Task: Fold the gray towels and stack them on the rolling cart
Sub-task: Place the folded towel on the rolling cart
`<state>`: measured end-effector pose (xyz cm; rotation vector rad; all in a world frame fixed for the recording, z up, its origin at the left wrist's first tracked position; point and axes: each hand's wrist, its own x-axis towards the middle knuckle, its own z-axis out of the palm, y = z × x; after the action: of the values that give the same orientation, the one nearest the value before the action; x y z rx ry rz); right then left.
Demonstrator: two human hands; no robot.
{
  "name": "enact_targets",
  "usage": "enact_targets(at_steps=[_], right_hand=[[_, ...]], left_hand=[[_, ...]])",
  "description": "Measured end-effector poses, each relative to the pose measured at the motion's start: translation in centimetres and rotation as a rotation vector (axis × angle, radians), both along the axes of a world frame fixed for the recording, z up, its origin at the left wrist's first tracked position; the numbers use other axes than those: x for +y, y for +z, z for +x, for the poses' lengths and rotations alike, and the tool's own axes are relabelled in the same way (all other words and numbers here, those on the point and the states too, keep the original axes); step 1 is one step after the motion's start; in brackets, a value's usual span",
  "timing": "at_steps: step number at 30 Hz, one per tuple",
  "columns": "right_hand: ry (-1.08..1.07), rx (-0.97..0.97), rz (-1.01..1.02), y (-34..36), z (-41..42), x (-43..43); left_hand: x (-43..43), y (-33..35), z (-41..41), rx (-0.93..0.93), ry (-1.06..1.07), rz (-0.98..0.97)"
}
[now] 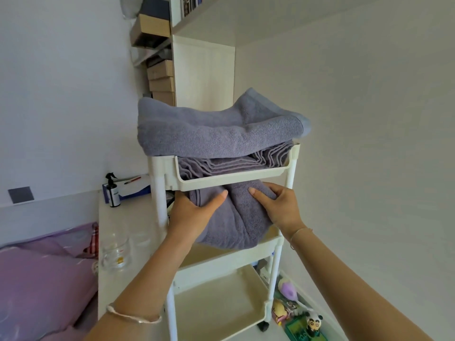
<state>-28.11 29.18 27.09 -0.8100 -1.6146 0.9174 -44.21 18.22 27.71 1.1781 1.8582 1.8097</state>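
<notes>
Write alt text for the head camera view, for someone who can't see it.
A person's left hand and right hand grip a gray towel on the middle shelf of a white rolling cart. More gray towels are piled on its top shelf.

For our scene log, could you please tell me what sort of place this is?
Most likely a home bedroom: purple bedding lies at lower left, cardboard boxes are stacked on a tall shelf unit, and small toys sit on the floor beside the rolling cart.
</notes>
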Motion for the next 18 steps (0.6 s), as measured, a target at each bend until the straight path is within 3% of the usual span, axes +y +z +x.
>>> enact_targets(at_steps=[12,18], right_hand=[[-0.110,-0.280,0.014,-1.1,-1.5,0.9],[-0.138,-0.633,-0.040,-1.6,-1.7,1.1]], left_hand=[[-0.2,-1.8,-0.1,0.149,0.113,-0.054],[-1.5,-2.0,1.4,0.460,0.158,-0.437]])
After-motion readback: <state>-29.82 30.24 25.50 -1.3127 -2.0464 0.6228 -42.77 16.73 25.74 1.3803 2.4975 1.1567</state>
